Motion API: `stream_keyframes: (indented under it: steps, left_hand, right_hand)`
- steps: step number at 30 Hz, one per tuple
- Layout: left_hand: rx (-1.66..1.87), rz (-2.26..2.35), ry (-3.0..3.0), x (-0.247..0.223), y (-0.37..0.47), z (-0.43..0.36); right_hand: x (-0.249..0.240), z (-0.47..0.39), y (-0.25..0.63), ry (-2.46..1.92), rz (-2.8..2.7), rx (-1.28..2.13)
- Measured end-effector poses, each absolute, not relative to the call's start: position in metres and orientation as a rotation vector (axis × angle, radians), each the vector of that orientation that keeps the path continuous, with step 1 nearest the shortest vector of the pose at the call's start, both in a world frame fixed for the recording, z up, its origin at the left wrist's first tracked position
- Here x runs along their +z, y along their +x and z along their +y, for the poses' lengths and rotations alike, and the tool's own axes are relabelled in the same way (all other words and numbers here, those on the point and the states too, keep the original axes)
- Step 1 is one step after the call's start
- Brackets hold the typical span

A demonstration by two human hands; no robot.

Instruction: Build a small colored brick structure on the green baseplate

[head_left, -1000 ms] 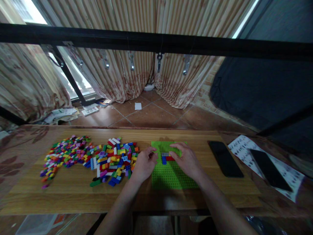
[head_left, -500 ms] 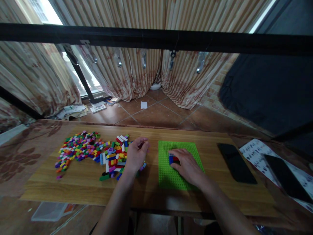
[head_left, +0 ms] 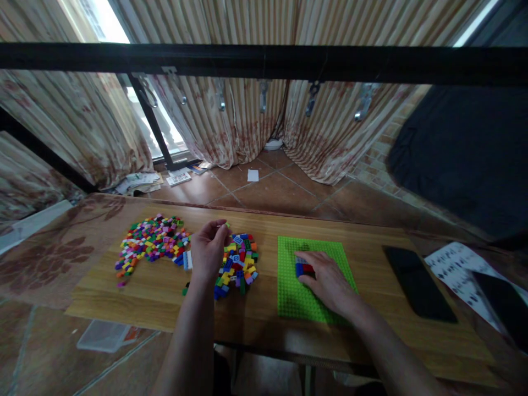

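Note:
My left hand point(head_left: 209, 247) hovers over the pile of larger mixed bricks point(head_left: 237, 264), thumb and fingers pinched together; a small bit of green shows by the fingertips, and I cannot make out whether it is held. To the right, a green baseplate point(head_left: 289, 300) lies flat on the wooden table. My right hand point(head_left: 328, 275) rests over it, fingers curved around a small block of blue, red and grey bricks point(head_left: 300, 268) standing on the plate. Part of that block is hidden under the fingers.
A heap of small colourful bricks point(head_left: 152, 236) spreads at the table's left. On the right lie a dark phone-like slab point(head_left: 418, 283), a printed sheet point(head_left: 457, 275) and another dark device point(head_left: 503, 302). A black bar point(head_left: 247, 61) crosses beyond the table point(head_left: 165, 305).
The view has shifted, so the table appears further right. My left hand has moved left across the larger bricks, uncovering those on their right side. My right hand stays at the block.

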State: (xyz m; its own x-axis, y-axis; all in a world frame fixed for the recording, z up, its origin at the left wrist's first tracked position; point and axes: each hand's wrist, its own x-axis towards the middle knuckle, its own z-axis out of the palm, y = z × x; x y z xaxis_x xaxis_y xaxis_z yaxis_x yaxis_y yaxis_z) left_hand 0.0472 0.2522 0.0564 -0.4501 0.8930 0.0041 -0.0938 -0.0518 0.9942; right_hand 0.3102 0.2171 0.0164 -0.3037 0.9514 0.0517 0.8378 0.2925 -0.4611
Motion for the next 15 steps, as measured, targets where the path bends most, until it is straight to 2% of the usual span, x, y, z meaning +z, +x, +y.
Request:
stream_keyframes:
  steps: [8,15]
  left_hand:
    - [1.633,1.44,0.872,0.055,0.041,0.252]
    - [1.656,1.467,0.871,0.057,0.033,0.252]
  right_hand:
    - [0.019,0.214,0.299,-1.542,-2.239,0.429]
    - [0.018,0.179,0.23,-1.261,-2.293,0.525]
